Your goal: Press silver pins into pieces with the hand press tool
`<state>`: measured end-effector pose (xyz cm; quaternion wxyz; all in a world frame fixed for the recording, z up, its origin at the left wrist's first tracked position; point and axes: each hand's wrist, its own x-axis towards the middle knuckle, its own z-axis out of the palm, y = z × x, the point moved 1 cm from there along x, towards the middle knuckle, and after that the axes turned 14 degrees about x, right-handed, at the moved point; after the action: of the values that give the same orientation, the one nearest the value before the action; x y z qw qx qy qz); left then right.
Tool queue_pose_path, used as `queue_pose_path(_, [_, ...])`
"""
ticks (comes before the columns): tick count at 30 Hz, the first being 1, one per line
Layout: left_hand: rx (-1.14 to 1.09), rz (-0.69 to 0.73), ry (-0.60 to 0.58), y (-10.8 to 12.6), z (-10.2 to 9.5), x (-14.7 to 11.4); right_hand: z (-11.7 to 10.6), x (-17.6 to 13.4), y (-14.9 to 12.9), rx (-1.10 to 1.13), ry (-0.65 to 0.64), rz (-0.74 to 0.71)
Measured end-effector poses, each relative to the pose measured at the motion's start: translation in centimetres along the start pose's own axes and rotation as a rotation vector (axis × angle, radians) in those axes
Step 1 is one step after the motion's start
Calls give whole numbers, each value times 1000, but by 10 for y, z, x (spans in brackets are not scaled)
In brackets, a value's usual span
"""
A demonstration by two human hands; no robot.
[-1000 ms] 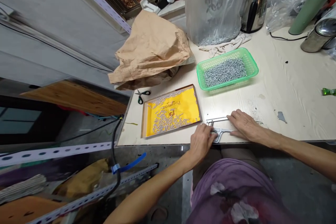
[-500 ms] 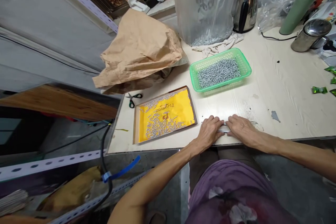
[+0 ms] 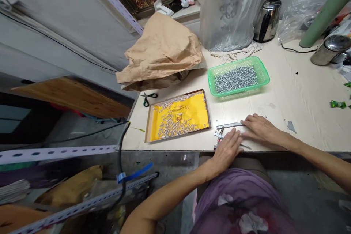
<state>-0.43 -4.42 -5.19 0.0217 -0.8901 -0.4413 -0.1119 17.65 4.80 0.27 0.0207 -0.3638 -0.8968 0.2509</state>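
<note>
A metal spring-loaded hand tool lies close to the table's front edge, with a coil spring and a small red part at its left end. My left hand is over its lower part, fingers close together on it and covering much of it. Touching the right end of the tool's long upper bar is my right hand, its fingers bent and pressed together. Left of my hands, a shallow box with a yellow lining holds scattered small metal pins. A green basket beyond my hands is filled with similar pins.
Black-handled scissors lie left of the box. Brown paper, a large clear plastic bag and a steel kettle stand along the back. A steel cup and green wrapped sweets are at the right.
My hands were close together over the tool; now my left hand has come nearer the table edge and my right hand sits higher, exposing the tool's spring end. The view has shifted left.
</note>
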Motion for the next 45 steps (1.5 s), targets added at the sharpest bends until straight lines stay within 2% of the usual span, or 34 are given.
queue_pose_path(6, [-82,91,-93,9,-1,-5,-2,30,13,-14,40,26])
queue_pose_path(10, [-98,66,-114,9,-2,-4,-12,50,2,-100,54,10])
queue_pose_path(12, [-106,55,-125,9,-1,-3,-11,57,-17,-96,2,-88])
queue_pose_path(15, [-113,37,-123,13,-1,-4,3,65,-51,-46,-164,-373])
queue_pose_path(18, [-127,153,4,19,-12,-11,24,75,-71,-65,-261,-550])
queue_pose_path(20, [-139,259,176,20,-27,-20,35,81,-73,-67,-265,-590])
queue_pose_path(21, [-139,269,273,17,-36,-25,39,84,-72,-51,-258,-596])
queue_pose_path(22, [-127,222,357,9,-45,-30,42,86,-71,-18,-246,-594])
queue_pose_path(24, [-61,-16,435,-19,-61,-37,43,87,-69,104,-205,-594])
queue_pose_path(25, [1,-183,414,-38,-67,-39,41,87,-69,186,-167,-598])
queue_pose_path(27, [153,-475,266,-81,-73,-39,31,87,-69,348,-46,-601])
queue_pose_path(29, [253,-610,103,-120,-73,-37,10,91,-67,449,138,-563])
queue_pose_path(31, [295,-646,-76,-147,-67,-32,-19,101,-57,469,340,-481])
queue_pose_path(33, [308,-643,-225,-162,-60,-28,-52,114,-41,404,497,-358])
queue_pose_path(35, [305,-638,-307,-167,-55,-26,-79,124,-22,284,593,-221])
queue_pose_path(37, [276,-642,-305,-166,-56,-26,-94,124,-8,156,635,-129])
queue_pose_path(39, [201,-659,-229,-160,-60,-26,-89,109,-3,113,570,-97])
queue_pose_path(42, [-81,-753,-120,-139,-68,-25,-55,68,-13,218,274,-144])
queue_pose_path(45, [-482,-862,-192,-106,-68,-20,-13,23,-28,242,21,-132])
